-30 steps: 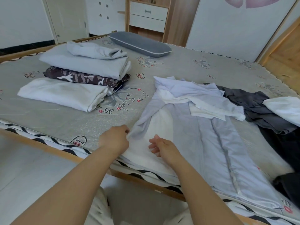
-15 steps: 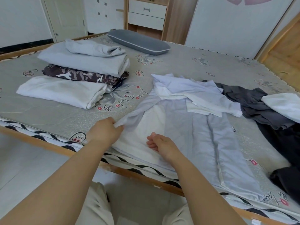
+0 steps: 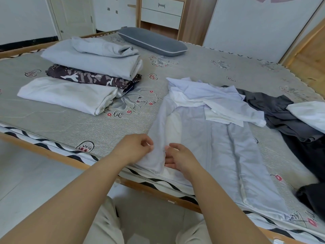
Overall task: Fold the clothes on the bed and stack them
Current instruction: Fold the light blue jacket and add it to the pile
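I see my left hand [image 3: 134,148] pinching the near edge of the pale shirt [image 3: 219,138], fingers curled round a fold of the cloth. My right hand [image 3: 179,158] sits just right of it, fingers loosely bent with their tips touching the same fold; I cannot tell if it grips. The shirt lies flat on the bed [image 3: 88,124], running from my hands away and to the right, its far end rumpled with white lining showing.

Beyond my left hand and to its left lie four folded pieces: a white one [image 3: 66,95] nearest, a camouflage one [image 3: 91,77] behind it, a grey one [image 3: 91,61] on top of that, and a smaller grey bundle [image 3: 103,47] on top again. Far beyond both hands a grey pillow [image 3: 151,41] rests at the bed's back edge.

To the right of my right hand, touching the shirt's far end, a dark garment [image 3: 274,111] lies crumpled, with one white cloth [image 3: 309,115] over it at the frame's edge. More dark cloth [image 3: 311,196] bunches nearer, well right of my right arm. Nothing lies between my hands and the shirt.
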